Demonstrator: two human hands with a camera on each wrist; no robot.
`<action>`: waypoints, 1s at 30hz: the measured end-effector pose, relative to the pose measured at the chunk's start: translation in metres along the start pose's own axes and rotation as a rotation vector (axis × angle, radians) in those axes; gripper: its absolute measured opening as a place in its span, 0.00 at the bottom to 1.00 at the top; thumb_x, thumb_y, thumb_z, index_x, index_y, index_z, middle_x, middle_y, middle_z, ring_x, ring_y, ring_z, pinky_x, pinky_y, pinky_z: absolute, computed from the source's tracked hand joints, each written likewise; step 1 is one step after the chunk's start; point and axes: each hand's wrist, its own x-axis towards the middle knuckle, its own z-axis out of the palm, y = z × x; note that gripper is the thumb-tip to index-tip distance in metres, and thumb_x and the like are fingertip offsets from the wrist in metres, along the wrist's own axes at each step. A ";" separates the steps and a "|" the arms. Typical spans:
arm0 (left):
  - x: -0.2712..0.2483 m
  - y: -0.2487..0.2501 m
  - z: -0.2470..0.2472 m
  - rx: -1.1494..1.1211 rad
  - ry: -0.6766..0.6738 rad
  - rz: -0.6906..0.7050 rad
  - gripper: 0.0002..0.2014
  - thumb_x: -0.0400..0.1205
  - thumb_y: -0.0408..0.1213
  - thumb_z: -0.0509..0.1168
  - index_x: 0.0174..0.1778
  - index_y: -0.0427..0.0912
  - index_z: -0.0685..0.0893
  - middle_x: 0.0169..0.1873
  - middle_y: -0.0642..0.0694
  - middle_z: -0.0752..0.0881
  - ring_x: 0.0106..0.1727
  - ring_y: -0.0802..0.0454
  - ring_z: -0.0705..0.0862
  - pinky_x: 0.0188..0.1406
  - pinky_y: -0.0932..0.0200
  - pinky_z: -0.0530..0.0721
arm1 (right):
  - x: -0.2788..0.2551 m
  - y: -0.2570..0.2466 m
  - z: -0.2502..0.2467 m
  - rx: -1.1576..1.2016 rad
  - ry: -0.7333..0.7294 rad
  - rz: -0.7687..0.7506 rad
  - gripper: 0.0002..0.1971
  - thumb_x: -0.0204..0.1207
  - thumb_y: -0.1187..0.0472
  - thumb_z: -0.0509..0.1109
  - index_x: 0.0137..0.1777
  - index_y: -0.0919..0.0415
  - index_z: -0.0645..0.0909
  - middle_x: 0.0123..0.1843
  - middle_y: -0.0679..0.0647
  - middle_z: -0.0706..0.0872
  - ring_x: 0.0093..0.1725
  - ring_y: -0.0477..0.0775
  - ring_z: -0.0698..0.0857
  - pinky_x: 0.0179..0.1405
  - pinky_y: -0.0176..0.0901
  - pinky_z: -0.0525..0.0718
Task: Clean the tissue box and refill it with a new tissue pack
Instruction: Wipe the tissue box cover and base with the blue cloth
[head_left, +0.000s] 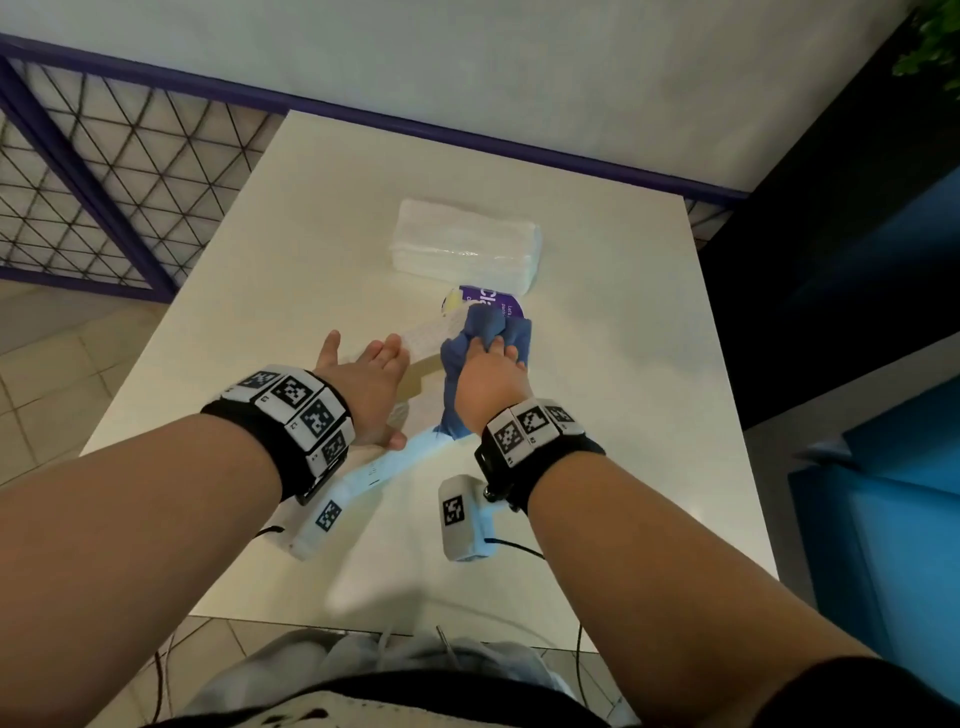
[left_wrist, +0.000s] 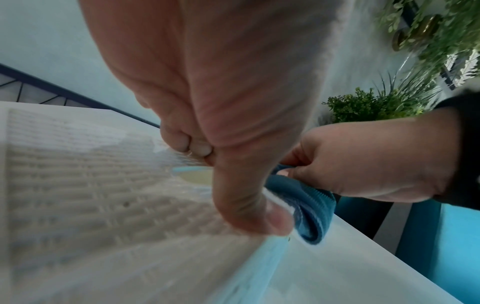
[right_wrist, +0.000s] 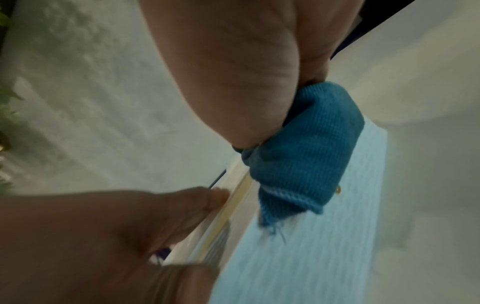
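Observation:
The tissue box (head_left: 429, 336) lies on the white table (head_left: 291, 249), pale with a light blue side (right_wrist: 298, 257) and a purple label at its far end. My left hand (head_left: 370, 387) grips it, thumb (left_wrist: 249, 209) on the near edge and fingers curled over the patterned face (left_wrist: 91, 185). To the right, my right hand (head_left: 488, 382) clutches a bunched blue cloth (head_left: 488, 332) and presses it against the box; the cloth (right_wrist: 303, 156) rests on the blue side. A new clear-wrapped tissue pack (head_left: 467, 244) sits just beyond the box.
A purple railing with wire mesh (head_left: 78, 171) runs past the table's left and far edges. Dark and blue furniture (head_left: 883, 493) stands close on the right. Green plants (left_wrist: 376, 107) are at the far right. The table's near edge (head_left: 395, 623) is by my body.

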 end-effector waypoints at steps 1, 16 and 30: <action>0.000 0.001 0.000 -0.003 -0.001 -0.002 0.54 0.76 0.62 0.63 0.83 0.41 0.35 0.84 0.44 0.36 0.85 0.49 0.42 0.78 0.29 0.39 | -0.004 -0.005 0.003 -0.004 -0.026 -0.028 0.34 0.80 0.62 0.60 0.83 0.63 0.49 0.85 0.65 0.52 0.83 0.64 0.56 0.81 0.55 0.58; -0.011 -0.008 0.000 -0.043 0.064 -0.030 0.55 0.73 0.67 0.64 0.83 0.37 0.43 0.85 0.40 0.45 0.85 0.48 0.51 0.81 0.40 0.40 | -0.001 0.034 -0.075 0.394 0.219 -0.102 0.23 0.80 0.69 0.59 0.76 0.62 0.71 0.71 0.60 0.80 0.69 0.60 0.79 0.56 0.32 0.71; -0.001 -0.005 0.006 -0.112 0.057 -0.038 0.55 0.73 0.61 0.69 0.83 0.35 0.44 0.84 0.36 0.43 0.85 0.42 0.48 0.82 0.43 0.45 | 0.032 -0.038 -0.002 -0.121 -0.068 -0.237 0.36 0.78 0.64 0.65 0.83 0.61 0.51 0.85 0.63 0.51 0.83 0.63 0.57 0.77 0.55 0.69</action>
